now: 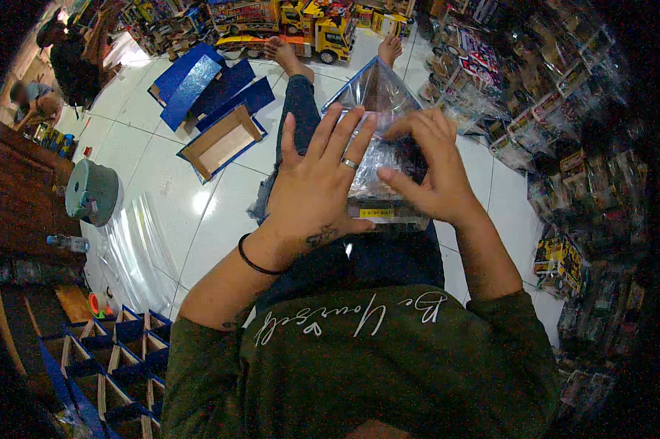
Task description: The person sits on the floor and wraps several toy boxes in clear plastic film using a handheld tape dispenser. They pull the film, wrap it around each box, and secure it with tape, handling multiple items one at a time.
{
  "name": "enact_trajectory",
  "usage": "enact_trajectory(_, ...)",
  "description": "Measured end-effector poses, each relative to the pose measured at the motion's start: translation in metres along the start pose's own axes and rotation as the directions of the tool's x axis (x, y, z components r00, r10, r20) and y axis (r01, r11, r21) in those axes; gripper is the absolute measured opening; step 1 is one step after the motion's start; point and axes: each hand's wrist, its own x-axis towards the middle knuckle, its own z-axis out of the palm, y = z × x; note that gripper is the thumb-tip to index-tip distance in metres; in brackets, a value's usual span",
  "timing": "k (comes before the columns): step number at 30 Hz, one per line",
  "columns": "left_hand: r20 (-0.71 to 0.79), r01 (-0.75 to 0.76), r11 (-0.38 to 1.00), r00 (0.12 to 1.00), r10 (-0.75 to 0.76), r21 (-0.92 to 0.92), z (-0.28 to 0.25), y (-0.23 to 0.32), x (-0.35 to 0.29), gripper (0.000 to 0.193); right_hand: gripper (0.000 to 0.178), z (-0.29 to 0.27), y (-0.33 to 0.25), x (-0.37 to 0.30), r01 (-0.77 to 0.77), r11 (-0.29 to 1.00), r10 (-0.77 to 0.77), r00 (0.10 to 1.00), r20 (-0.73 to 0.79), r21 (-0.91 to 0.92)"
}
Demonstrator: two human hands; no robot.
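A box wrapped in clear plastic film (377, 189) rests across my lap, with a small yellow label on its near side. Beyond it the film rises to a triangular flap (374, 91) with a blue edge behind. My left hand (315, 175) lies over the box's left side, fingers spread and stretched, and wears a ring. On the right, my right hand (440, 175) is curled over the film, its thumb and forefinger apart with nothing visible between them. Both hands partly hide the box, so its contents cannot be made out.
Blue boxes (227, 139) lie on the white tiles ahead left. Clear plastic sheets (143, 249) and a green round container (93, 192) are at left, with a blue compartmented tray (114, 358) nearer. Wrapped packages (557, 117) pile up right. A toy truck (330, 40) stands ahead. Another person (40, 106) is far left.
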Motion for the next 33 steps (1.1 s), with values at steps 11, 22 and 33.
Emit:
enact_trajectory(11,-0.095,-0.128,0.991,0.987,0.132,0.042,0.000,-0.003,0.014,0.117,0.079,0.012,-0.023,-0.021,0.065,0.977,-0.062,0.998,0.023,-0.205)
enact_trajectory(22,0.109,-0.144,0.980,0.986,0.130,0.138,0.010,0.032,-0.005,0.110,0.067,0.043,0.220,-0.161,-0.731,0.570,0.591,0.682,-0.431,-0.376)
enact_trajectory(33,-0.102,-0.144,0.959,0.980,0.173,0.245,0.030,0.033,-0.013,0.056,0.042,0.087,0.263,-0.204,-0.200,-0.390,0.916,0.016,0.401,0.899)
